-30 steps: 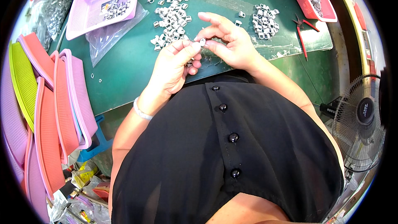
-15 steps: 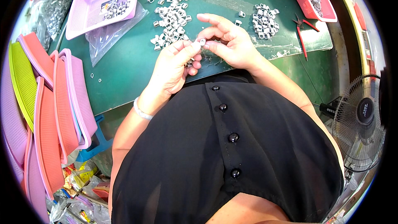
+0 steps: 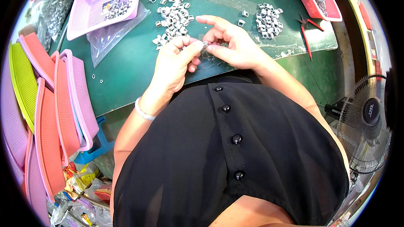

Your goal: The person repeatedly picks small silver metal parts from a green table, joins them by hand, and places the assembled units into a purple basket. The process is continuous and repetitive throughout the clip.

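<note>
Over the near part of the green table, my left hand pinches a small silver metal loop between thumb and fingers. The thumb and bent fingers of my right hand close on its other side, with the index finger stretched out above. My fingers partly cover the loop, so its details are hidden. Just beyond my left hand lies a heap of similar square metal loops. A second heap of loops sits to the right of my right hand, with two single loops between the heaps.
A lilac basket with metal pieces stands at the far left on a clear plastic bag. A pink basket is far right, near red-handled pliers. Stacked baskets crowd the left; a fan stands right.
My left hand has shifted slightly left and its fingers have curled more. The loop has turned between my fingers. A single loop near my right index finger now shows more fully.
</note>
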The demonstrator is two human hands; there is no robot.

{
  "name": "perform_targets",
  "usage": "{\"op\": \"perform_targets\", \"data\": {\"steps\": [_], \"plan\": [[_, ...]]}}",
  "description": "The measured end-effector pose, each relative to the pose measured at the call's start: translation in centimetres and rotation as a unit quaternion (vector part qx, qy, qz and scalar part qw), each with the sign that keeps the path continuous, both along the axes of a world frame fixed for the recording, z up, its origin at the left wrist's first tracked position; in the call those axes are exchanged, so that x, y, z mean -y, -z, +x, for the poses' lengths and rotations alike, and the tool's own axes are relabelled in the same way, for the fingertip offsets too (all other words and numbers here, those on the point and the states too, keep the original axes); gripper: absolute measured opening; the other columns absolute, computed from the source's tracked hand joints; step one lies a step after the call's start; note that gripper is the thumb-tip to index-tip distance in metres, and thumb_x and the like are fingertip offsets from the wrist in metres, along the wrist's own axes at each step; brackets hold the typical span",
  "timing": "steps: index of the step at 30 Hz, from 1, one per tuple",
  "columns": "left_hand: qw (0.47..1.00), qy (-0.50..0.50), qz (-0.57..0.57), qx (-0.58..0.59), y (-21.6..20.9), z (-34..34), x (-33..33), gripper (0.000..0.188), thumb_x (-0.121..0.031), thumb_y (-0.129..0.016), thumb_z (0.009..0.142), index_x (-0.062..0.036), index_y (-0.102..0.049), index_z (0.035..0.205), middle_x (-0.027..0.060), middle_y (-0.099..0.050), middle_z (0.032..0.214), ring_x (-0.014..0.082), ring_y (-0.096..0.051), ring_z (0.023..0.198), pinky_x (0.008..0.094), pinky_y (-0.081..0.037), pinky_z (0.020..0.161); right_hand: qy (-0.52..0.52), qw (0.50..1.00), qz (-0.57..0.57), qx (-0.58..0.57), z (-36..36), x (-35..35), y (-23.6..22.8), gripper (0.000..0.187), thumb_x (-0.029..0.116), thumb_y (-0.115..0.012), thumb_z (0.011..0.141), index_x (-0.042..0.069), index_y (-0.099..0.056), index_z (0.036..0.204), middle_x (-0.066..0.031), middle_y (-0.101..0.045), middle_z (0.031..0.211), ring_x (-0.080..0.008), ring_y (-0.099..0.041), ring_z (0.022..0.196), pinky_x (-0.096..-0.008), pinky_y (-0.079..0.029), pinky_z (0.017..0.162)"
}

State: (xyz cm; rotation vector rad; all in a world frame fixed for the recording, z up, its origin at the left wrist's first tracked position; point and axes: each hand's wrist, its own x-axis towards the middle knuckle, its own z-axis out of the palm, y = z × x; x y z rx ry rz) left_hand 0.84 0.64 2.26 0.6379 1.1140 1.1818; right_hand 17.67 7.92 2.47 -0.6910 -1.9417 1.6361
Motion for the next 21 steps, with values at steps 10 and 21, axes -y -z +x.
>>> {"op": "perform_targets", "data": {"steps": [10, 21], "plan": [[0.976, -0.01, -0.102, 0.19, 0.3, -0.6, -0.6, 0.014, -0.018, -0.056, 0.088, -0.0038, -0.055, 0.088, 0.0027, -0.052, 0.072, 0.0106, -0.048, 0.06, 0.019, -0.038, 0.047, -0.002, 0.999, -0.027, -0.035, 0.1, -0.3, 0.4, 0.05, 0.002, -0.056, 0.084, 0.004, -0.038, 0.131, 0.0001, -0.057, 0.083, -0.006, -0.051, 0.079, -0.0217, -0.041, 0.076], [0.952, -0.013, -0.107, 0.285, -0.4, -2.2, -1.4, 0.015, -0.018, -0.054, 0.088, -0.0028, -0.053, 0.087, 0.0047, -0.052, 0.072, 0.012, -0.047, 0.059, 0.0187, -0.036, 0.043, 0.017, 1.0, -0.017, 0.019, 0.5, -0.7, 1.9, 0.039, 0.005, -0.056, 0.086, 0.001, -0.046, 0.124, 0.0006, -0.057, 0.083, -0.0055, -0.051, 0.079, -0.0215, -0.041, 0.076]]}}
